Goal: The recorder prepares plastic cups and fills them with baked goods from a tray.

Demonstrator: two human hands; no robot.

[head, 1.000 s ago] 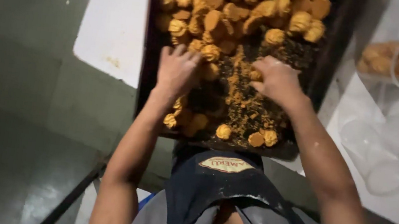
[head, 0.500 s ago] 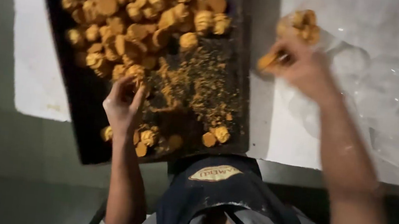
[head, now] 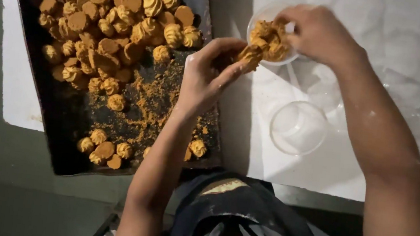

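Observation:
A dark baking tray holds many golden swirled cookies and loose crumbs. To its right stands a clear plastic cup part-filled with cookies. My left hand is shut on cookies and holds them at the cup's left rim. My right hand is over the cup's right side, fingertips touching the cookies inside. An empty clear cup sits on the white surface just below.
Several more empty clear cups lie on the white table at the right. A white board lies under the tray's left side. My dark apron fills the bottom centre.
My left hand has lifted from the tray and carried cookies rightward to the cup. My right hand has stayed at the cup, now over its right rim. The camera view shifted right.

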